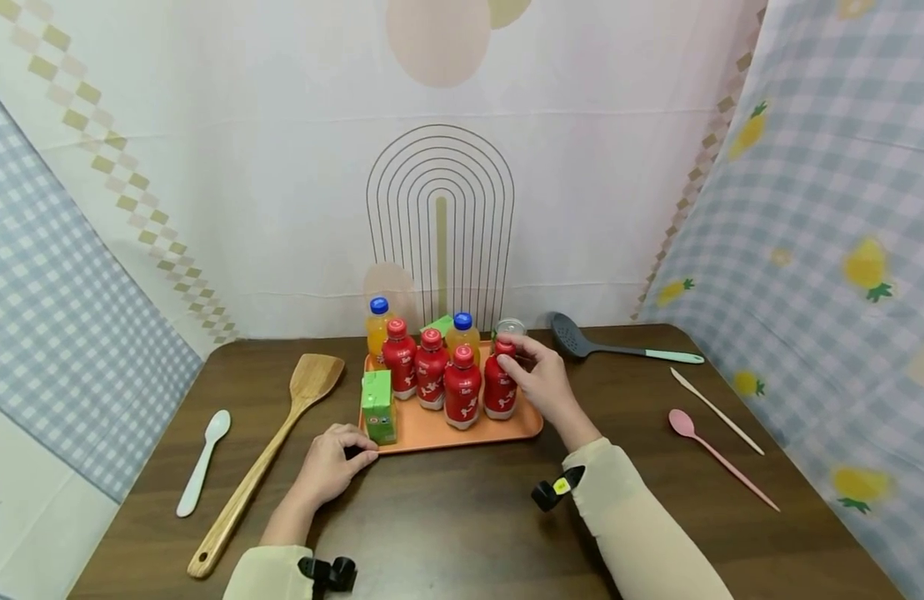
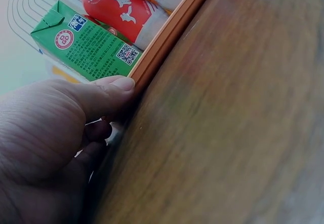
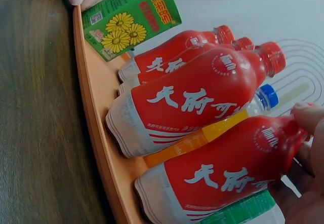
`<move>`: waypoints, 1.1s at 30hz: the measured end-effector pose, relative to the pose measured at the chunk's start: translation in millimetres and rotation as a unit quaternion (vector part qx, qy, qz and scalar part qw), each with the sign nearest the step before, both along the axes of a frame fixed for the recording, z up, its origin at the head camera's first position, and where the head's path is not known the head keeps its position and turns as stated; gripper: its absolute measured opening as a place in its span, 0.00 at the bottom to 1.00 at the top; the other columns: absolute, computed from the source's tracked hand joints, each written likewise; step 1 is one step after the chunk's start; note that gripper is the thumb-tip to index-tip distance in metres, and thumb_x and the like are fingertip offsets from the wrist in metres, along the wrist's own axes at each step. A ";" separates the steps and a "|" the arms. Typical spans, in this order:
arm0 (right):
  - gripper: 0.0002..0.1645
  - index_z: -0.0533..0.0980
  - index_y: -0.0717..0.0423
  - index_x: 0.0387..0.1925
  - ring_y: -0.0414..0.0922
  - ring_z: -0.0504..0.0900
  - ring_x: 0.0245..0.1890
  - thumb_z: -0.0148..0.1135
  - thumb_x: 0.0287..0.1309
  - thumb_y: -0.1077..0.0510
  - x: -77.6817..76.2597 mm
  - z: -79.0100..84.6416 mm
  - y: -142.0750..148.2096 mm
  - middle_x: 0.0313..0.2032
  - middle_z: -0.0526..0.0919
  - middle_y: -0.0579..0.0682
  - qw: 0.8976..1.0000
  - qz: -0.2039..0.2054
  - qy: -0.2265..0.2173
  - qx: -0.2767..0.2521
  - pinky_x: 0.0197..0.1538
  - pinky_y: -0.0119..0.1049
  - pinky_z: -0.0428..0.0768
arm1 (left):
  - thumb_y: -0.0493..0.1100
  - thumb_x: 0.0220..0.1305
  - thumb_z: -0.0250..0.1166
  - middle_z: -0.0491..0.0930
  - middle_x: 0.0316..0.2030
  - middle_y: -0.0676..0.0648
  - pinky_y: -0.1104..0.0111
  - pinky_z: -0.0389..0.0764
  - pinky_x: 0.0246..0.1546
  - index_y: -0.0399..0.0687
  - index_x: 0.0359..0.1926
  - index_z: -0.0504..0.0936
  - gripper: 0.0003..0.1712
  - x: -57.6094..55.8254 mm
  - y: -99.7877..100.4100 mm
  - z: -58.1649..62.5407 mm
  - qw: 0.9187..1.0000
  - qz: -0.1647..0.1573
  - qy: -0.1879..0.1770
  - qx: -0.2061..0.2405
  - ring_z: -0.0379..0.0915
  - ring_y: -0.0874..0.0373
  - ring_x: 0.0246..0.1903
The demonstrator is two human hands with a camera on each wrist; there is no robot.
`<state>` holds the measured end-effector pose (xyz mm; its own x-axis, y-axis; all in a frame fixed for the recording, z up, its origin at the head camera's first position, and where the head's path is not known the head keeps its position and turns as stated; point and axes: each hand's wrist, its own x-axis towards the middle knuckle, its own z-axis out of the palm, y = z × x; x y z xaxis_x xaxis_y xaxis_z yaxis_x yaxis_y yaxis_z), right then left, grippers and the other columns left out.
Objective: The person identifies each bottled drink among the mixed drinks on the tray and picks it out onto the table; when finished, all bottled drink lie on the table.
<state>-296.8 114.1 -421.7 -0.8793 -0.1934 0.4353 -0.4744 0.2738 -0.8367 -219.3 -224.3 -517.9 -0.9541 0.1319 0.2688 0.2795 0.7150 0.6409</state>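
An orange tray [image 1: 432, 435] carries several red bottles [image 1: 462, 392], orange-juice bottles with blue caps [image 1: 378, 321], a green drink carton [image 1: 379, 408] and a can [image 1: 510, 327]. At the tray's near left corner, my left hand [image 1: 332, 467] pinches the rim, its thumb [image 2: 119, 84] on top beside the carton; its other fingertips are partly hidden. My right hand [image 1: 546, 383] holds the rightmost red bottle [image 3: 217, 173] by its neck and cap. That bottle stands on the tray's right side, and another green carton [image 3: 248, 209] shows partly behind it.
Left of the tray lie a wooden spatula [image 1: 312, 383] and a white spoon [image 1: 199, 467]. On the right are a dark slotted ladle [image 1: 574, 337] with a pale green handle end, a thin pale stick [image 1: 720, 412] and a pink spoon [image 1: 720, 454]. A curtain [image 1: 297, 208] hangs behind the table.
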 end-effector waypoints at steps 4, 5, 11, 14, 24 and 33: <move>0.20 0.75 0.65 0.56 0.55 0.79 0.50 0.61 0.61 0.66 8.9 7.7 -3.6 0.50 0.80 0.62 1.000 -0.001 0.007 -0.010 0.53 0.51 0.76 | 0.40 0.52 0.74 0.80 0.30 0.62 0.56 0.73 0.46 0.59 0.26 0.87 0.06 -0.1 -0.9 -0.3 1.000 0.001 0.003 -0.002 0.74 0.58 0.40; 0.20 0.75 0.65 0.56 0.56 0.79 0.50 0.61 0.61 0.66 9.4 7.5 -3.9 0.50 0.80 0.62 1.000 -0.003 0.010 -0.011 0.53 0.52 0.76 | 0.40 0.52 0.74 0.80 0.30 0.62 0.57 0.73 0.46 0.59 0.26 0.87 0.06 -0.4 -1.0 -0.2 1.000 0.001 0.005 -0.003 0.74 0.58 0.40; 0.20 0.76 0.64 0.55 0.56 0.79 0.51 0.62 0.61 0.65 13.1 8.4 -5.6 0.51 0.80 0.62 1.000 -0.008 0.008 -0.015 0.54 0.53 0.75 | 0.40 0.52 0.74 0.80 0.30 0.62 0.57 0.73 0.46 0.60 0.27 0.87 0.07 -1.5 -1.9 -0.6 1.000 0.002 0.009 -0.009 0.74 0.58 0.40; 0.20 0.76 0.63 0.55 0.55 0.79 0.51 0.62 0.61 0.64 15.7 8.7 -4.9 0.51 0.80 0.61 1.000 -0.015 0.000 -0.008 0.54 0.51 0.76 | 0.41 0.53 0.74 0.80 0.30 0.62 0.56 0.72 0.46 0.60 0.27 0.86 0.06 -1.6 -1.9 -0.8 1.000 -0.003 0.005 -0.011 0.74 0.57 0.41; 0.19 0.77 0.61 0.55 0.54 0.79 0.50 0.62 0.61 0.64 30.3 11.3 -0.2 0.50 0.80 0.61 1.000 -0.018 -0.025 -0.002 0.54 0.50 0.76 | 0.41 0.52 0.74 0.80 0.30 0.62 0.56 0.72 0.47 0.60 0.27 0.86 0.07 -1.1 -1.5 -0.8 1.000 -0.009 0.001 -0.013 0.74 0.57 0.41; 0.21 0.76 0.54 0.57 0.52 0.78 0.53 0.63 0.62 0.59 17.3 -18.4 9.3 0.54 0.79 0.56 0.999 -0.019 -0.039 -0.007 0.54 0.48 0.76 | 0.41 0.53 0.74 0.80 0.31 0.61 0.56 0.72 0.47 0.60 0.27 0.86 0.06 -0.8 -1.1 -0.7 1.000 -0.004 -0.005 -0.014 0.74 0.57 0.41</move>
<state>-279.5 123.4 -440.1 -0.9175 -0.1538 0.3669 -0.3964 0.2777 -0.8750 -220.1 -225.4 -518.6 -0.9555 0.1479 0.2551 0.2794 0.7307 0.6228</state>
